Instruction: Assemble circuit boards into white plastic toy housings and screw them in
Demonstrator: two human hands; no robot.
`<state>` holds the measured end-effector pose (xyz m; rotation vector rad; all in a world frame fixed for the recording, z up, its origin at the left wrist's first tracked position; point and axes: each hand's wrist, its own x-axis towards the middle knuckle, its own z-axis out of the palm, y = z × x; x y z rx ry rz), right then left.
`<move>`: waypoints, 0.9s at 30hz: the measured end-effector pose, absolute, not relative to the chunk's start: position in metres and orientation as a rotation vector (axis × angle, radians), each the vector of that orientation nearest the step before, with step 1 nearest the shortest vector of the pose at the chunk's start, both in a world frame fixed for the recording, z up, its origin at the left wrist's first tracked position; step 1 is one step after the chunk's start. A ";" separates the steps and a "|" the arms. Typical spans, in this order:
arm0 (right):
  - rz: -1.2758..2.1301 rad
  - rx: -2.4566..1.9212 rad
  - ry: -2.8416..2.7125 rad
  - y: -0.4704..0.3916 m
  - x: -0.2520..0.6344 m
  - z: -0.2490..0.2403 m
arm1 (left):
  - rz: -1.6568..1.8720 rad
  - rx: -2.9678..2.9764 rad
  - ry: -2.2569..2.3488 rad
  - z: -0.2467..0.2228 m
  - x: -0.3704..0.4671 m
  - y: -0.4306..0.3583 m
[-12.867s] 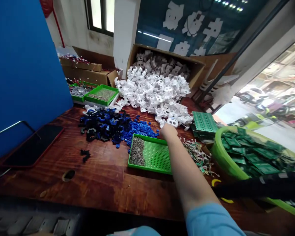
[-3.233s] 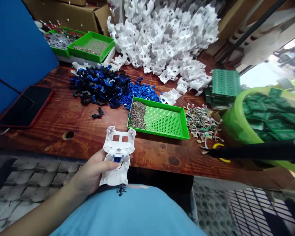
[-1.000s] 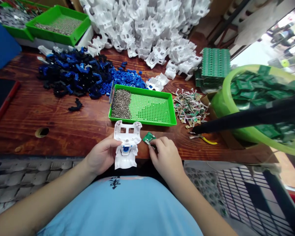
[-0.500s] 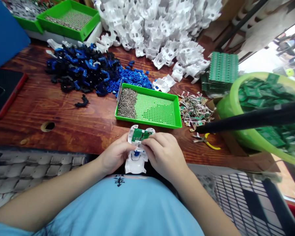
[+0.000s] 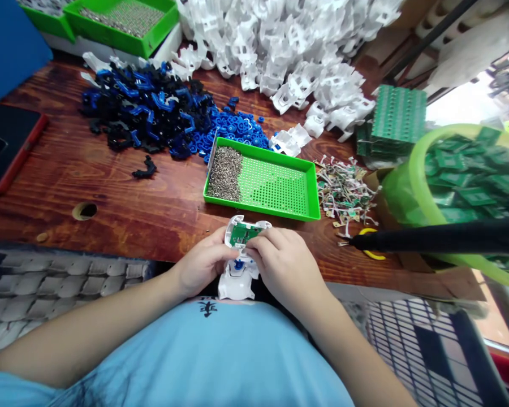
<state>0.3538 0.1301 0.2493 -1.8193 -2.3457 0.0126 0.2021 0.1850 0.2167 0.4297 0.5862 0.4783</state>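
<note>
While the left hand (image 5: pixel 206 263) is wrapping around the near-left side of a white plastic shell (image 5: pixel 236 284), with its thumb lying across the shell's middle, the right hand (image 5: pixel 286 263) is bending its fingers closely together over the opposite side. The left hand is clearly gripping the shell. The right fingertips are touching the lower right of a green circuit board (image 5: pixel 242 232), but I cannot tell whether they are pinching it or only resting there, since they are covering that corner. The board is sitting in the shell's upper section, its component side facing up, and a blue insert (image 5: pixel 238 264) is showing below it. The shell is hanging in both hands at the near edge of the wooden table (image 5: pixel 173 209), just in front of the blue shirt (image 5: pixel 220 350).

Just beyond the shell, a green perforated tray (image 5: pixel 280 212) is holding small metal screws (image 5: pixel 224 172), heaped at its left end. Wired connectors (image 5: pixel 345 189) are lying tangled just right of the tray, and near them a black rod (image 5: pixel 441 237) is partly hiding a yellow-handled tool (image 5: pixel 374 256). Behind the tray's left part, blue ring-shaped pieces (image 5: pixel 241 130) are spreading beside a black-and-blue heap of clips (image 5: pixel 152 110), while more white shells (image 5: pixel 275 39) are piling up farther back.
</note>
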 end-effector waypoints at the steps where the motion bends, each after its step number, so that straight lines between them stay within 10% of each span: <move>1: 0.012 -1.831 -2.350 0.130 0.354 0.249 | 0.479 0.426 0.582 0.217 0.202 0.185; 27: -0.181 -1.942 -2.413 0.124 0.348 0.250 | 0.403 0.441 0.552 0.216 0.203 0.190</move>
